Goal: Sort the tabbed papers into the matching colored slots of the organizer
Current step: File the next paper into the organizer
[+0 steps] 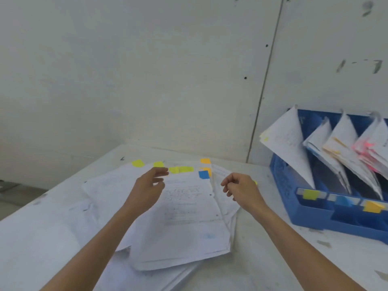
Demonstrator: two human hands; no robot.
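A loose pile of white papers [180, 223] lies spread on the table, with yellow tabs [181, 169], an orange tab [205, 161] and a blue tab [203, 174] sticking out along its far edge. My left hand [147, 190] hovers over the pile's left part, fingers relaxed and holding nothing. My right hand [241, 190] hangs over the pile's right edge with loosely curled fingers, also holding nothing. The blue organizer [315, 217] stands at the right, holding upright sheets in several slots marked by yellow [310, 194], blue [344, 200] and orange [372, 206] labels.
The white table [262, 259] meets a grey wall [147, 80] at the back. The table's left edge runs diagonally, with floor beyond it at the far left. Papers with pink tabs [365, 150] lean in the organizer's rightmost visible slot.
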